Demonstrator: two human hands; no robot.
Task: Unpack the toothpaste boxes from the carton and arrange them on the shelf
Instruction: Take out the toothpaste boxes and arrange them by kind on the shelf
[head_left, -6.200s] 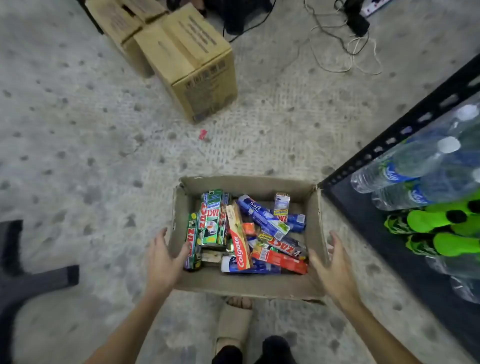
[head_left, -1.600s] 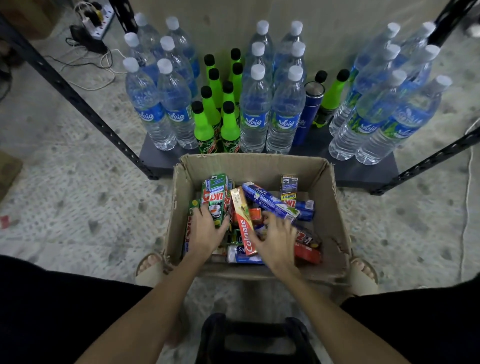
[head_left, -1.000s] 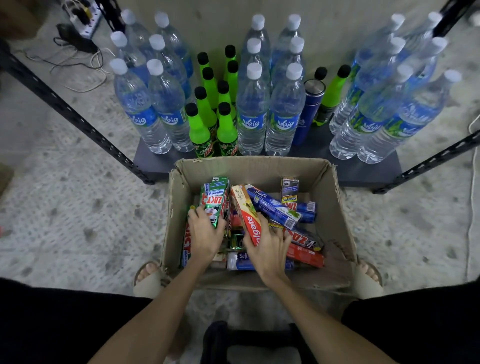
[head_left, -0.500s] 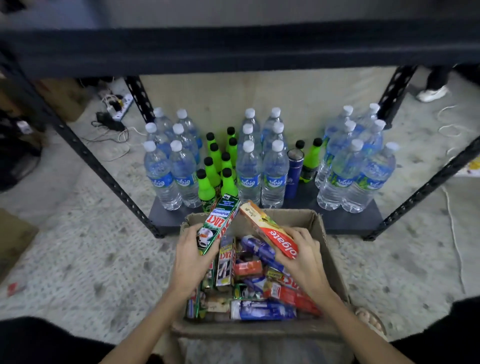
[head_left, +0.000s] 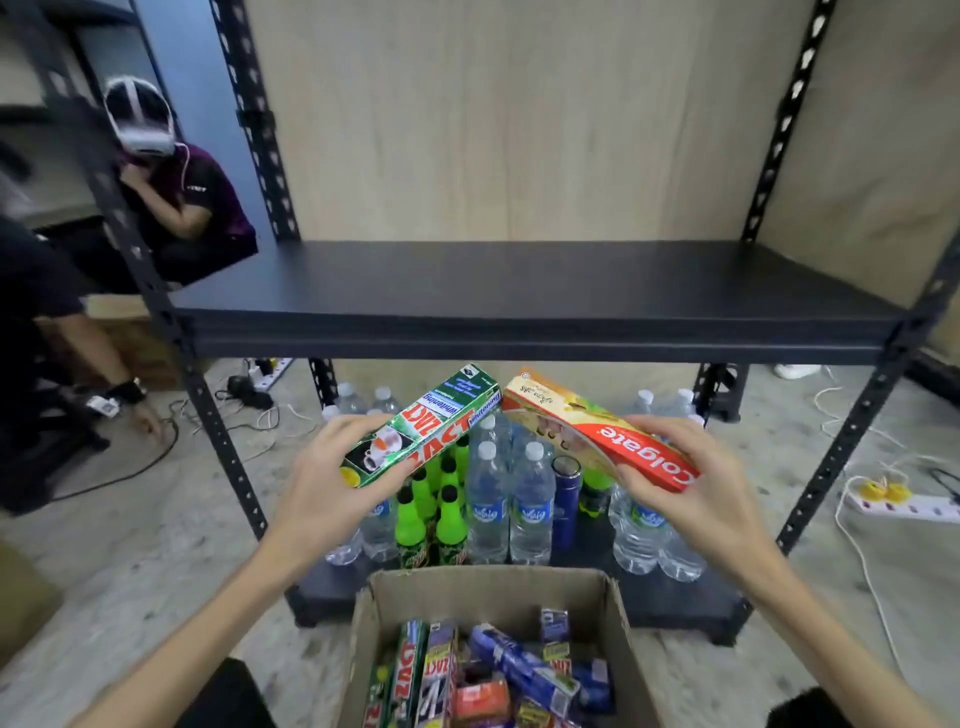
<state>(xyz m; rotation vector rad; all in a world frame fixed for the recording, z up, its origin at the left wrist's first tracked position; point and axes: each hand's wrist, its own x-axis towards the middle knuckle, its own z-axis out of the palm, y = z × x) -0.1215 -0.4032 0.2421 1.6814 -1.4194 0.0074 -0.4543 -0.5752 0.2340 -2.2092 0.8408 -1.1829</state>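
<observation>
My left hand (head_left: 322, 486) grips a green Zact toothpaste box (head_left: 423, 423), held tilted in the air. My right hand (head_left: 691, 483) grips a red and yellow Colgate toothpaste box (head_left: 587, 428), also tilted. Both boxes hang just below the front edge of the dark shelf board (head_left: 519, 291), their far ends nearly touching. The open cardboard carton (head_left: 493, 597) sits on the floor below my hands, with several toothpaste boxes (head_left: 498, 675) lying jumbled inside.
The bottom shelf holds several water bottles (head_left: 511, 499), green bottles (head_left: 431, 514) and a blue can (head_left: 566, 493). Black perforated uprights (head_left: 208, 415) frame the rack. A crouching person (head_left: 171, 192) is at the back left. A power strip (head_left: 914, 506) and cables lie on the floor at right.
Both hands closed on a box each inside the carton, then lifted them up to just under the middle shelf's edge. The view has tilted up from the carton to the shelf.
</observation>
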